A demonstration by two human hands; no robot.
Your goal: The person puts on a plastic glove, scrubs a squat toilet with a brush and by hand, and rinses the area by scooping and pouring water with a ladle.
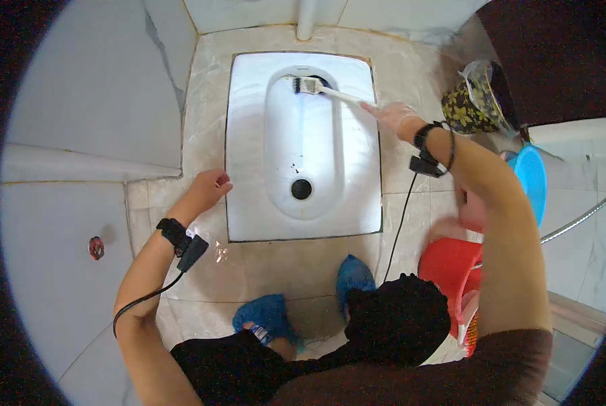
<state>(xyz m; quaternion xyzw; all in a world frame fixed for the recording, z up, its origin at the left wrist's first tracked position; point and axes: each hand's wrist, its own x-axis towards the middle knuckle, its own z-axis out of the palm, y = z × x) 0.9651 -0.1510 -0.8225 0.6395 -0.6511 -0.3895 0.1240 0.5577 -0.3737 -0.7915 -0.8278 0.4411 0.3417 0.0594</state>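
My right hand (394,118), in a thin clear glove, is closed around the handle of a white toilet brush (343,96). The brush's dark-bristled head rests in the far end of the white squat toilet (252,149). Several dark specks lie in the basin near the round drain hole (301,189). My left hand (211,189) hangs by the toilet's left edge with its fingers curled; whether anything is in them is hidden. Each wrist carries a black strap with a small cabled device.
At the right stand a red bucket (445,260), a blue basin (533,183) and a patterned bin (466,111) with a plastic bag. A metal shower hose (580,220) runs nearby. Blue shoe covers (265,314) are on my feet. A wall (66,230) stands close on the left.
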